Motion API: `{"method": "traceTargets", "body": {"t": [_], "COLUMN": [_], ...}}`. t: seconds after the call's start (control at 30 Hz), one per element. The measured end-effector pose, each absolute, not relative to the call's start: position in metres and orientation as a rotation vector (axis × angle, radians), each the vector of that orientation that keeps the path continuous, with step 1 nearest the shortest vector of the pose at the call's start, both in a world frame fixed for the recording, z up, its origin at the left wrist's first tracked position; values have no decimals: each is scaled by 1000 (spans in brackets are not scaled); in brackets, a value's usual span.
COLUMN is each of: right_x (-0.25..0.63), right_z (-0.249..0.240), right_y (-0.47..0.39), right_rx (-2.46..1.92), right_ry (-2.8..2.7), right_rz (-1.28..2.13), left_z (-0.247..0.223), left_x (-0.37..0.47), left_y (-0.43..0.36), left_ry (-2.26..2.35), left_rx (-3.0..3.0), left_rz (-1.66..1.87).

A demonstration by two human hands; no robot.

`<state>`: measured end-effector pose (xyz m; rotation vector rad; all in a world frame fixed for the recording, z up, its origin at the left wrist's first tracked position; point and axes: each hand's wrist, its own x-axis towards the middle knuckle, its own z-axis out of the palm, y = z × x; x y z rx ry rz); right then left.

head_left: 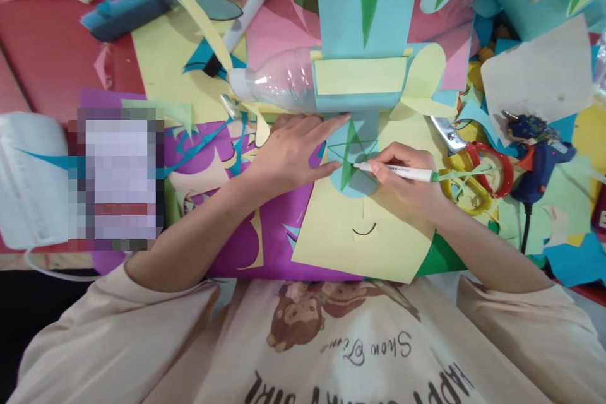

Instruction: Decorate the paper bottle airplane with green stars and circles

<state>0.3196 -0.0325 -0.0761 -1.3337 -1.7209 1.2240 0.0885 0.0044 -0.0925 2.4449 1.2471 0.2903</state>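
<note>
My right hand [409, 180] is closed around a white marker [402, 171] with a green end. The marker's tip touches a green star outline [349, 161], partly coloured in, on a blue paper piece [357, 186] with a rounded lower end. My left hand [298, 148] lies with fingers spread, its fingertips at the blue piece's left edge. Under the blue piece is a pale yellow sheet [322, 233] with a small curved black line. Just above my hands lies a clear plastic bottle [284, 81] wrapped in blue and yellow paper.
On the right are scissors with red and yellow handles [473, 177], a blue glue gun [542, 170] and a grey-white card [540, 69]. A phone-like blurred object [120, 170] stands left. Purple paper [279, 233], scraps and a capped marker [243, 17] lie around.
</note>
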Motion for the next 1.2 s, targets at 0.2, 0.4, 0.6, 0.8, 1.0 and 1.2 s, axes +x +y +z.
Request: {"method": "traceTargets", "body": {"t": [0.2,0.4,0.6,0.8,1.0,1.2], "right_x": [321,320,317,319,325,324], "right_z": [-77,-74,-71,-74,-77,-78], "right_y": [-32,-33,-36,-35,-27,-26], "right_rx": [-1331,-1257,-1174,-1213,-1266,-1283], "right_ry": [-1710,-1741,-1859,-1802,-1534,-1537], "right_rz": [1222,1271,1335,1383,1335,1263], "left_z": [-93,-94,-92,-93,-94,-93], "left_x": [88,88,89,88,88,89], "left_y": [4,4,3,3,4,4], "left_ry": [1253,1241,1241,1248,1237,1241], "left_rx": [2462,2458,2437,2432,2440,2433], "left_rz": [284,299,298,301,316,294]}}
